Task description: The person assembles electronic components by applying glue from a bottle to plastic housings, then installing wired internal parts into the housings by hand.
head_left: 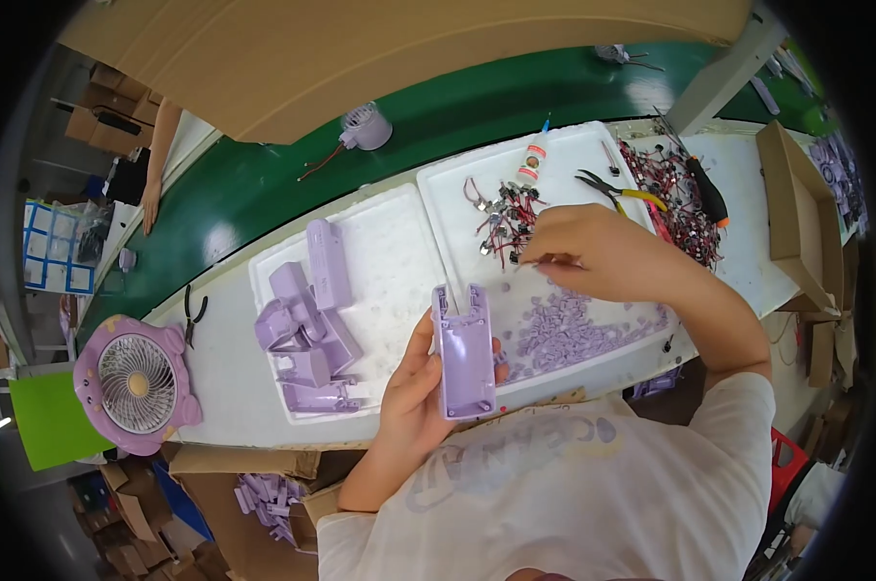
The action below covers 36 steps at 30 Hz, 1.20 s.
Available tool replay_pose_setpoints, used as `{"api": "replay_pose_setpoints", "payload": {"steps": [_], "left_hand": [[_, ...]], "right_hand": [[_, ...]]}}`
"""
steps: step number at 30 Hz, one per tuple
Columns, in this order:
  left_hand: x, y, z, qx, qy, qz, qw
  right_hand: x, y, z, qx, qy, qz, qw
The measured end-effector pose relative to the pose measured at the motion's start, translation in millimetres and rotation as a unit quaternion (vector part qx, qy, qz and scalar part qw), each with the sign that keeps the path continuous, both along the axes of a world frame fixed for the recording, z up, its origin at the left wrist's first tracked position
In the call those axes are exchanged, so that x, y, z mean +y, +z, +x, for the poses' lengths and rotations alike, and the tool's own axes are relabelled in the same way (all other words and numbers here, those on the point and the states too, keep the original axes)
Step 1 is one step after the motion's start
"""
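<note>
Faded lettering on wht shirt (593,513), tiny print on sm bottle (532,163), mostly illegible

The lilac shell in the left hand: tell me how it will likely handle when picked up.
The lilac shell is probably light for its size, being hollow and thin-walled. It looks stiff, its long edges running straight in the grip of the left hand. Its glossy inner face may be somewhat slippery.
</note>
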State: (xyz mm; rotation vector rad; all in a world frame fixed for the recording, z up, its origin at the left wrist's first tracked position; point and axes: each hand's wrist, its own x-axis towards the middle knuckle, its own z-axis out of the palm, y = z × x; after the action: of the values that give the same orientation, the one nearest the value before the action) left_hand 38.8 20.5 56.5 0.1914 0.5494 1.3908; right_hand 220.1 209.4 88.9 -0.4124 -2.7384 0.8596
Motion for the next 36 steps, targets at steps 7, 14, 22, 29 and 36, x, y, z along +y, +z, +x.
{"api": "replay_pose_setpoints", "payload": {"steps": [7, 14, 22, 29, 36], "left_hand": [[7, 2, 8, -0.016, -0.015, -0.01, 1.0], [6, 1, 7, -0.006, -0.036, -0.003, 0.999], [4, 4, 12, 0.003, -0.021, 0.018, 1.0], [4, 4, 12, -0.01, -0.009, 0.026, 1.0], [4, 3, 14, -0.012, -0.002, 0.035, 0.999]], "right_hand": [[-41, 0, -25, 0.136, -0.035, -0.214, 0.967], [-50, -5, -37, 0.169, -0.045, -0.112, 0.978], [-52, -7, -37, 0.208, -0.047, -0.071, 0.975], [-54, -8, -38, 0.238, -0.043, -0.056, 0.969], [-54, -8, -37, 0.238, -0.046, -0.059, 0.968]]}}
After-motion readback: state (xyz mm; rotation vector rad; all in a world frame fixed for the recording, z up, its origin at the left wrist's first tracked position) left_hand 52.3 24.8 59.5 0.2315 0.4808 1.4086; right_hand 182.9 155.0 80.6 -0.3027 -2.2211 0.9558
